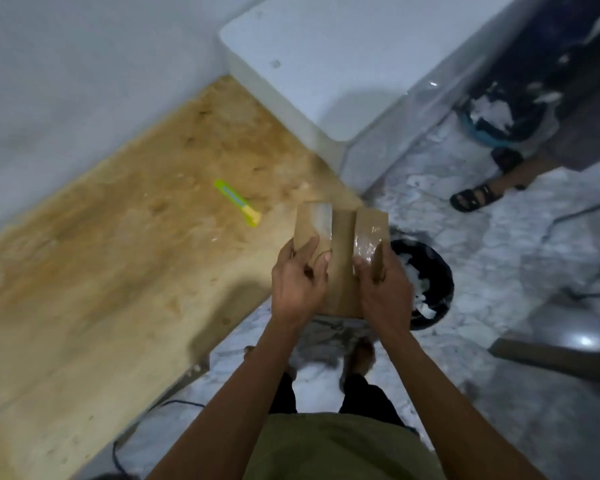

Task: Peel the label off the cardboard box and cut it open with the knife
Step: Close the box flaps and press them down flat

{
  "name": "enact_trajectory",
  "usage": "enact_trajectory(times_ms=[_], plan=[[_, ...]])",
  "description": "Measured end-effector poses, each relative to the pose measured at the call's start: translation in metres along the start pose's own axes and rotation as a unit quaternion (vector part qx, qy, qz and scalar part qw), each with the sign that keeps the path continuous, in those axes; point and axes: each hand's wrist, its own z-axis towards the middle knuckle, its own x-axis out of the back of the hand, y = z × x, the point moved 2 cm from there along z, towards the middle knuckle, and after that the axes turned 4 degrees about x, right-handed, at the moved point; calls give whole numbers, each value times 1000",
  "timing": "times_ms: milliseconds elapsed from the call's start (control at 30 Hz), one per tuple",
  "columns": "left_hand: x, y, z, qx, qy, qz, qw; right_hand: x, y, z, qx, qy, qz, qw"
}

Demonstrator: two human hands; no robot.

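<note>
Brown cardboard box (343, 258), flaps spread and taped, held up; green-yellow knife (238, 206) lies on the table.

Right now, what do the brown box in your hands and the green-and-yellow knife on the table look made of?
Brown cardboard box: matte cardboard with glossy clear tape patches that catch the light. Green-and-yellow utility knife: likely a plastic casing, judging by its bright smooth colour; the picture is too blurred to be sure.

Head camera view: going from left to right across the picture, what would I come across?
Wooden table → green knife → left hand → cardboard box → right hand → black bin → someone's sandalled foot.
</note>
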Motion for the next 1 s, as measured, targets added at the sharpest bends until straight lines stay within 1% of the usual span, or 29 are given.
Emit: enact_trajectory(times_ms=[67, 133, 267, 367, 433, 567, 700, 800, 900, 1000], plan=[[-43, 12, -8, -6, -16, 6, 1000, 24, 39, 6, -45, 14, -22, 999], [-87, 18, -16, -19, -43, 62, 997, 44, 79, 10, -95, 6, -35, 995], [-168, 13, -25, 12, -146, 138, 979, 65, 159, 26, -203, -14, -5, 979], [-227, -6, -18, 17, -203, 173, 964, 68, 216, 47, -246, -11, -4, 969], [-267, -21, -9, 4, -214, 180, 960, 65, 252, 68, -248, -7, -9, 969], [-341, -58, 17, 34, -233, 194, 952, 43, 326, 117, -252, -17, -7, 968], [-399, -95, 48, 27, -243, 191, 951, 24, 379, 160, -236, -6, 4, 972], [-433, -108, 64, 22, -241, 205, 948, 16, 407, 181, -220, 5, 9, 975], [-459, -116, 74, 47, -274, 205, 939, 10, 430, 194, -218, 9, 4, 976], [-468, -123, 79, 59, -314, 243, 916, 13, 438, 203, -235, -26, 0, 972]])
